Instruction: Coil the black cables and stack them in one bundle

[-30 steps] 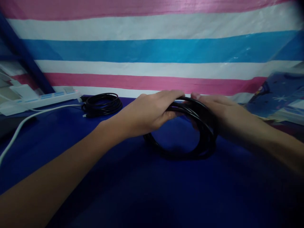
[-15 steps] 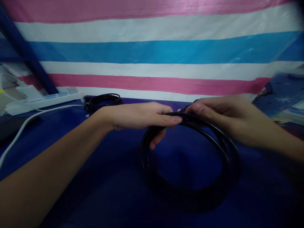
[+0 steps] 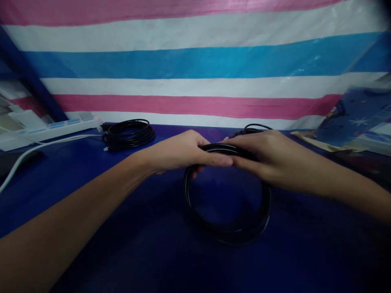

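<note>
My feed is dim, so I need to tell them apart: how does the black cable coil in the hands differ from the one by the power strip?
The held coil sits centre, gripped at its far side by the left hand and right hand. The far coil lies untouched, back left beside the power strip. The held coil shows a wide open middle; the far coil looks tighter wound. Both are black, round, on the blue cloth.

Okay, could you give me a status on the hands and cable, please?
Left hand, right hand both gripping top of black cable coil. Second coil apart, back left. Nothing blocking.
</note>
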`<state>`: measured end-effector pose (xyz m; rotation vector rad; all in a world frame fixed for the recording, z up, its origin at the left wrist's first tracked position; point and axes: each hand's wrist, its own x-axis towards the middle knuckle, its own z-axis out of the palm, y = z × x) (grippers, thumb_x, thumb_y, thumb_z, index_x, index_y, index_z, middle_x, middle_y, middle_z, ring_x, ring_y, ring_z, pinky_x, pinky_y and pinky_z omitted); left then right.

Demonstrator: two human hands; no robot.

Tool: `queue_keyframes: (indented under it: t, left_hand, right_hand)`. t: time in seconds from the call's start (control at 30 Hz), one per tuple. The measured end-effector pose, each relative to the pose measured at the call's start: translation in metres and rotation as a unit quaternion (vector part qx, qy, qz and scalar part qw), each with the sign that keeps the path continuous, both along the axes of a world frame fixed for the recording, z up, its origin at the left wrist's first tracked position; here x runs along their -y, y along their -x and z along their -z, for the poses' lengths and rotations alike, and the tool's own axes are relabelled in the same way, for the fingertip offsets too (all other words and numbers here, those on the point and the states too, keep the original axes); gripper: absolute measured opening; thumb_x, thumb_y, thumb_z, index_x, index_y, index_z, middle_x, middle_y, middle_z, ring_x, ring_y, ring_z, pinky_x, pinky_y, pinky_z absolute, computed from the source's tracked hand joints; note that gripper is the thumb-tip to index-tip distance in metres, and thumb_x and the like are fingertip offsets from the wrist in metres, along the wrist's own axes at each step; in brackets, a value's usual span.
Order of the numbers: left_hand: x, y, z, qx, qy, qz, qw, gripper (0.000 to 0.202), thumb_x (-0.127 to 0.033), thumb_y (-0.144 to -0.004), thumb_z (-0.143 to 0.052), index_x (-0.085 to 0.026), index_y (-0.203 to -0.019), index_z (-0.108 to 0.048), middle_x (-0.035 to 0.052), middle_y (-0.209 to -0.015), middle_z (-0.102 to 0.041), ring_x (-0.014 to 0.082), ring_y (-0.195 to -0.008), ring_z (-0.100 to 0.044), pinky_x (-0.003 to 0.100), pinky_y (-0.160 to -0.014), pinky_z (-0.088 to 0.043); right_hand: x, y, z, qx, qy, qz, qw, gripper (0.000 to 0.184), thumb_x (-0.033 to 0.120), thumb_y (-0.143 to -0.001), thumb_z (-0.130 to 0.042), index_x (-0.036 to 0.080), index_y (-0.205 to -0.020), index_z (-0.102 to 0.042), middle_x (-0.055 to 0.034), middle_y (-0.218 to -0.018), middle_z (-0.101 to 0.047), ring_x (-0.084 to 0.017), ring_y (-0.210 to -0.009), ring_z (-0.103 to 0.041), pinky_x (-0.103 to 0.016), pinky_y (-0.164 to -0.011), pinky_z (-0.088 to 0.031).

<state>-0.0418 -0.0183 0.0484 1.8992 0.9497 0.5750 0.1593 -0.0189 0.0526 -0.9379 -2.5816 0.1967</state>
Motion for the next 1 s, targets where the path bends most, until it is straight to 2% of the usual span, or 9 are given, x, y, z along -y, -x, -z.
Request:
queue_keyframes:
  t: [0.1, 0.2, 0.3, 0.4, 0.5, 0.6, 0.73, 0.83, 1.0]
  left_hand:
    - [-0.001, 0.004, -0.002, -0.063, -0.06, 0.025, 0.996, 0.027, -0.035, -0.079, -0.06, -0.018, -0.059, -0.065, 0.0031, -0.055, -0.062, 0.0128, -0.047, -0.056, 0.019, -0.043, -0.038]
    - [-0.001, 0.003, -0.003, -0.075, -0.075, 0.024, 0.994, 0.035, -0.033, -0.084, -0.054, -0.016, -0.057, -0.067, 0.0051, -0.056, -0.064, 0.0132, -0.051, -0.06, 0.019, -0.047, -0.041]
    - [-0.001, 0.0, -0.002, 0.0, -0.001, 0.002, 1.0, 0.028, -0.032, -0.084, -0.055, -0.014, -0.066, -0.067, 0.0069, -0.062, -0.067, 0.0149, -0.055, -0.064, 0.022, -0.053, -0.047]
    - [-0.001, -0.001, -0.002, 0.091, 0.101, 0.002, 0.991, 0.02, -0.032, -0.082, -0.06, -0.013, -0.084, -0.065, 0.0074, -0.074, -0.071, 0.0148, -0.058, -0.066, 0.023, -0.055, -0.05]
    - [0.002, 0.0, -0.001, 0.119, 0.211, 0.077, 0.967, 0.021, -0.032, -0.083, -0.06, -0.011, -0.079, -0.064, 0.0073, -0.07, -0.071, 0.0141, -0.059, -0.066, 0.023, -0.057, -0.051]
    - [0.011, -0.002, 0.001, 0.136, 0.306, 0.191, 0.923, 0.028, -0.038, -0.083, -0.058, -0.015, -0.067, -0.058, 0.0061, -0.061, -0.069, 0.0161, -0.06, -0.066, 0.025, -0.061, -0.051]
    - [0.024, -0.012, 0.002, 0.155, 0.358, 0.268, 0.881, 0.04, -0.057, -0.077, -0.057, -0.018, -0.068, -0.057, 0.002, -0.054, -0.064, 0.0158, -0.054, -0.064, 0.023, -0.051, -0.048]
    - [0.026, -0.016, -0.002, 0.137, 0.313, 0.223, 0.913, 0.036, -0.053, -0.081, -0.054, -0.018, -0.073, -0.058, -0.0003, -0.054, -0.061, 0.0122, -0.046, -0.059, 0.021, -0.044, -0.044]
    - [0.019, -0.01, -0.013, 0.105, 0.154, 0.064, 0.98, 0.024, -0.034, -0.081, -0.063, -0.018, -0.066, -0.053, -0.0063, -0.044, -0.044, 0.005, -0.035, -0.041, 0.018, -0.04, -0.037]
  right_hand:
    - [-0.001, -0.001, 0.006, 0.019, -0.019, -0.005, 1.0, 0.03, 0.033, -0.087, -0.052, 0.026, -0.112, -0.066, -0.0058, -0.087, -0.07, -0.019, -0.063, -0.057, -0.029, -0.059, -0.033]
    - [-0.001, -0.002, 0.009, 0.012, -0.079, 0.023, 0.997, 0.031, 0.041, -0.084, -0.056, 0.025, -0.107, -0.068, -0.0068, -0.078, -0.066, -0.019, -0.06, -0.052, -0.029, -0.056, -0.028]
    - [-0.001, -0.004, 0.009, 0.024, -0.136, 0.074, 0.988, 0.029, 0.04, -0.074, -0.068, 0.024, -0.098, -0.068, -0.0064, -0.079, -0.065, -0.018, -0.059, -0.05, -0.027, -0.052, -0.022]
    - [-0.002, -0.005, 0.006, 0.039, -0.143, 0.123, 0.981, 0.018, 0.023, -0.077, -0.061, 0.02, -0.094, -0.065, -0.0052, -0.077, -0.065, -0.017, -0.057, -0.051, -0.026, -0.05, -0.024]
    - [0.001, -0.003, 0.002, 0.019, -0.194, 0.11, 0.975, 0.019, 0.012, -0.081, -0.048, 0.015, -0.094, -0.063, -0.0071, -0.082, -0.066, -0.019, -0.066, -0.059, -0.027, -0.053, -0.033]
    - [0.008, 0.0, 0.0, 0.015, -0.338, 0.087, 0.937, 0.023, 0.009, -0.081, -0.044, 0.014, -0.095, -0.061, -0.0087, -0.09, -0.067, -0.022, -0.075, -0.062, -0.028, -0.055, -0.036]
    - [0.02, 0.004, -0.001, 0.027, -0.413, 0.063, 0.908, 0.03, 0.005, -0.086, -0.037, 0.015, -0.103, -0.059, -0.0062, -0.099, -0.066, -0.019, -0.079, -0.062, -0.027, -0.054, -0.037]
    - [0.025, 0.003, -0.004, 0.045, -0.402, 0.04, 0.913, 0.03, 0.009, -0.09, -0.034, 0.016, -0.107, -0.059, -0.0056, -0.103, -0.065, -0.017, -0.076, -0.062, -0.026, -0.048, -0.033]
    - [0.019, -0.003, -0.005, 0.015, -0.405, 0.047, 0.913, 0.026, 0.014, -0.089, -0.044, 0.019, -0.108, -0.061, -0.0026, -0.09, -0.067, -0.016, -0.074, -0.062, -0.026, -0.054, -0.036]
